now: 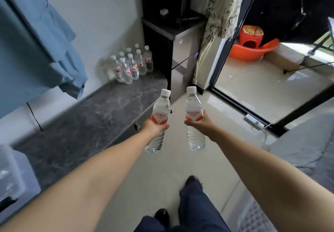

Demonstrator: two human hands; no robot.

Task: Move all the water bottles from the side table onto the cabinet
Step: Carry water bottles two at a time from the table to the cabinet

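Bottles in both hands, carry step underway. Left hand [156, 125] has its grip wrapped round the label band of one water bottle [160, 121], fingers curled tight, bottle tilted slightly w/ cap up. Right hand [199, 123] does the same on a second bottle [194, 118], roughly upright. Both are held in the air over the floor [180, 159], just off the edge of the dark marble tabletop [81, 123] at left, not touching it.

Cluster of approx. eight more bottles [132, 63] stands at the tabletop's far end near the wall, next to a tall dark unit [162, 32]. Can't tell for sure whether the marble surface is the cabinet or the side table; judging by the grouped bottles, prob. the drop zone, so task looks partly done.

Next move, likely: reach fwd and left, set both bottles upright beside the cluster w/o knocking neighbours, then release the grip.
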